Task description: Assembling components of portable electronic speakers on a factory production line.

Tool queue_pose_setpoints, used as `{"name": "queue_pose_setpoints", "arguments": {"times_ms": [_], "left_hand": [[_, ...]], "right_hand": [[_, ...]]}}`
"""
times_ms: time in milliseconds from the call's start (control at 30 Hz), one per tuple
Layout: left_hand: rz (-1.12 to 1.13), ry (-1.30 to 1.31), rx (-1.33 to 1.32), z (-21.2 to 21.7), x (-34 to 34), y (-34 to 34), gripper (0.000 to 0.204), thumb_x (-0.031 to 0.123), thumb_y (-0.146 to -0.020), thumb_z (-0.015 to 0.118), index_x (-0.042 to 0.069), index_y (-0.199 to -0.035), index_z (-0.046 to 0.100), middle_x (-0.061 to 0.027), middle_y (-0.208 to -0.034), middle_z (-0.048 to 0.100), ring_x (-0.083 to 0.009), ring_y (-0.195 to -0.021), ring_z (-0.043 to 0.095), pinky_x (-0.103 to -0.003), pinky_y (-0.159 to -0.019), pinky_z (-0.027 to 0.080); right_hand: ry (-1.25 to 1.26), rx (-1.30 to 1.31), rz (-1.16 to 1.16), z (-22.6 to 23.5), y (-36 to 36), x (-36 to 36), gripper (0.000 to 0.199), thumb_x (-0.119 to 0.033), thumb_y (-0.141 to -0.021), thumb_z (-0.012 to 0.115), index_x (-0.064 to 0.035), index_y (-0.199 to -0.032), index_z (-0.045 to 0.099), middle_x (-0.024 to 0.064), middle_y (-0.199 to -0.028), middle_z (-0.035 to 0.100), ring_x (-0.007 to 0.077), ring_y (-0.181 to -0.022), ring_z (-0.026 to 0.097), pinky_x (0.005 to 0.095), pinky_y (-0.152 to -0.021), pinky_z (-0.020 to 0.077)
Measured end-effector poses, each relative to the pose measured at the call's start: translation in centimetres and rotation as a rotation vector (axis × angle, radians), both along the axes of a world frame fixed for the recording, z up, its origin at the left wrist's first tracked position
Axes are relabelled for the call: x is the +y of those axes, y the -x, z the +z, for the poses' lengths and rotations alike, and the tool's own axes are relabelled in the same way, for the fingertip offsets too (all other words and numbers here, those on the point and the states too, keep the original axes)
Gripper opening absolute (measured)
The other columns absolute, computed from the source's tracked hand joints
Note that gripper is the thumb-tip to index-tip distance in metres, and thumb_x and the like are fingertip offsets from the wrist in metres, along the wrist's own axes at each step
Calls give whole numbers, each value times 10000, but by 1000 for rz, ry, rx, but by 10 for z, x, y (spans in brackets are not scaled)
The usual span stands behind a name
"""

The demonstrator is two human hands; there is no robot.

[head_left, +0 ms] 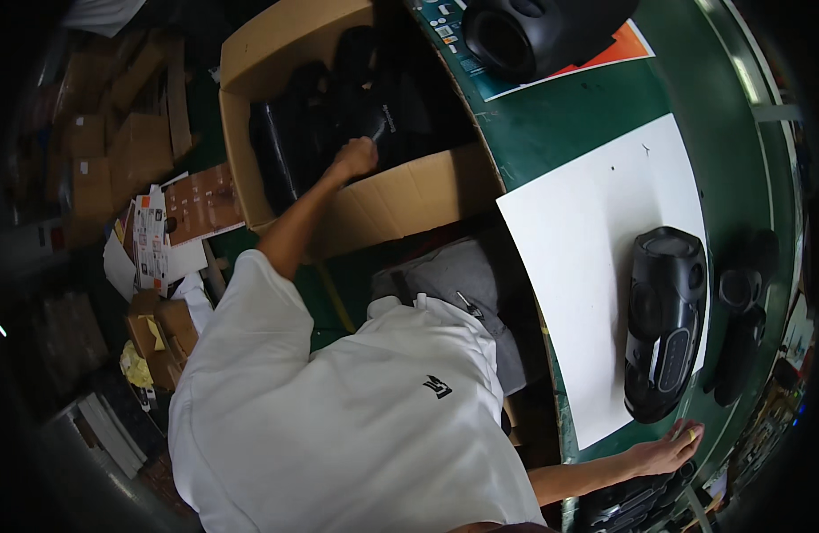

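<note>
The left hand (pixel 356 156) is closed around a black plastic speaker (pixel 338 124) inside the brown cardboard box (pixel 409 200). The right hand (pixel 671 447) (fingers spread flat) rests on the green table (pixel 587 115) near another black portable speaker (pixel 665 322).

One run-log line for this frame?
left hand: in cardboard box, on black speaker | right hand: on table edge, near second black speaker

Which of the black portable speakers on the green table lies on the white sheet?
The black speaker lying lengthwise near the right hand. It rests wholly on the white sheet; the other large speaker sits farther off on an orange-and-white printed sheet.
</note>
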State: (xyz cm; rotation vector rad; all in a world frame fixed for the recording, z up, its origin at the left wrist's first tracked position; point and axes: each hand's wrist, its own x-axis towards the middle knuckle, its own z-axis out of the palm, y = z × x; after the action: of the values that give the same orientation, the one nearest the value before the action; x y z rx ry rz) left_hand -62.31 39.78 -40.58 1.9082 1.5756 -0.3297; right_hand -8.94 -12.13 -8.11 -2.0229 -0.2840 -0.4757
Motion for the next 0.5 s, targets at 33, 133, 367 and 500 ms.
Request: {"name": "queue_pose_setpoints", "arguments": {"times_ms": [33, 133, 367, 500], "left_hand": [[-23, -4, -11, 7, 3, -6, 358, 236, -937, 783, -31, -1175, 772, -239, -1096, 819, -388, -1084, 799, -472, -993, 621], [187, 123, -330, 28, 15, -7, 398, 270, -947, 773, -33, -1204, 754, -221, -1001, 804, -375, -1013, 792, -462, -941, 617], [233, 150, -298, -11, 19, 38, 333, 143, -873, 717, -90, -1097, 794, -234, -1010, 797, -333, -916, 791, -520, -815, 622], [484, 279, -767, 132, 34, 46, 201, -16, -1024, 518, 6, -1168, 657, -60, -937, 683, -154, -807, 702, -297, -657, 580]], "right_hand": [[-4, -11, -23, 11, 13, 6, 460, -291, -1155, 642, 99, -1396, 684, 217, -1337, 722, 277, -1231, 717, 387, -1036, 615], [154, -151, 3, 20, 57, 25, 416, -304, -1110, 716, 45, -1334, 754, 137, -1255, 769, 224, -1128, 722, 351, -1006, 572], [75, -108, 193, -1, 101, 61, 306, -170, -1107, 718, 39, -1331, 740, 131, -1268, 759, 213, -1136, 709, 347, -1001, 575], [129, -275, 98, 10, 135, 24, 279, -103, -1078, 749, 49, -1312, 736, 136, -1235, 760, 221, -1107, 715, 357, -1005, 576]]}}
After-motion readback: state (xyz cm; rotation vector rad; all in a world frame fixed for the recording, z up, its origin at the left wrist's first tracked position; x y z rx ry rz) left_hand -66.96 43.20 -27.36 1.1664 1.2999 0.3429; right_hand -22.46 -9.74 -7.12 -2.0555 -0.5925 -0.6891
